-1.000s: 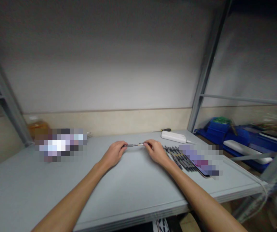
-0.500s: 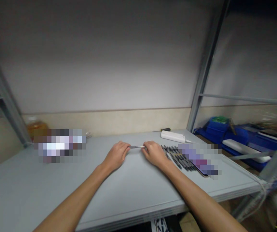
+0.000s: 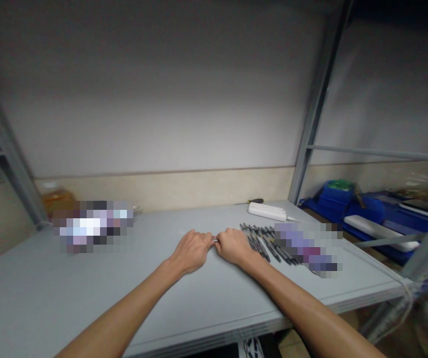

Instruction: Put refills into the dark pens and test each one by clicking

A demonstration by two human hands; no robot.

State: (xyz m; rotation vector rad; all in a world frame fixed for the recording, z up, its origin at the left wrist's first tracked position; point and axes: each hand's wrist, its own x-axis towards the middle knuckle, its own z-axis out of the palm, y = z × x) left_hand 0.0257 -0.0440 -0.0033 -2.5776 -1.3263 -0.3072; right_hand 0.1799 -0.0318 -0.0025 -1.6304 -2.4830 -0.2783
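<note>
My left hand (image 3: 194, 251) and my right hand (image 3: 233, 245) are close together over the middle of the table, both closed on a slim pen (image 3: 214, 239). Only a short silvery piece of it shows between the fingers; the rest is hidden in my hands. Just right of my right hand lies a row of dark grey pens (image 3: 273, 244), side by side and slanting. A flat item blurred by pixels (image 3: 303, 248) lies against the right end of that row.
A white power strip (image 3: 267, 211) and a screwdriver (image 3: 255, 201) lie at the back of the grey table (image 3: 161, 318). Another pixelated item (image 3: 90, 226) sits at the back left, near an amber bottle (image 3: 59, 198). Metal posts frame the table; blue bins (image 3: 335, 196) stand beyond the right one.
My hands have moved closer together and slightly nearer to me, so less of the pen shows between them. My fingers are curled more tightly. More of the pen row is uncovered.
</note>
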